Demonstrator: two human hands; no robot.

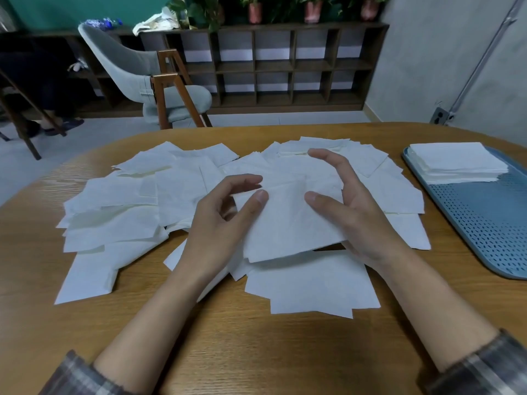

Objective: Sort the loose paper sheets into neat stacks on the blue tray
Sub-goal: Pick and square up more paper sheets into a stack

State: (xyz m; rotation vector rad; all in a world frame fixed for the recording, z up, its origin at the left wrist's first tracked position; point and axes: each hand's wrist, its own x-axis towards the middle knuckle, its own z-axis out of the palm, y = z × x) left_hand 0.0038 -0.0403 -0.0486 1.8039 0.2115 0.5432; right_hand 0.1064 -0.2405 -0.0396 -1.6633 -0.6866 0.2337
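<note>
At the middle of the worktop (pixel 242 352), both hands hold a thin bundle of sheets (pixel 288 226) just above the loose paper sheets (pixel 128 212) scattered left to right. The left hand (pixel 219 220) pinches its left corner, thumb on top. The right hand (pixel 359 220) grips the right edge (thumb on top, fingers arched and spread beyond). Far right, a neat stack (pixel 456 161) sits on the blue tray (pixel 484 223).

Office or lounge room: wooden table (pixel 256 337), grey upholstered chair (pixel 137 67), cubby shelving (pixel 273 64), potted plants (pixel 255 10).
</note>
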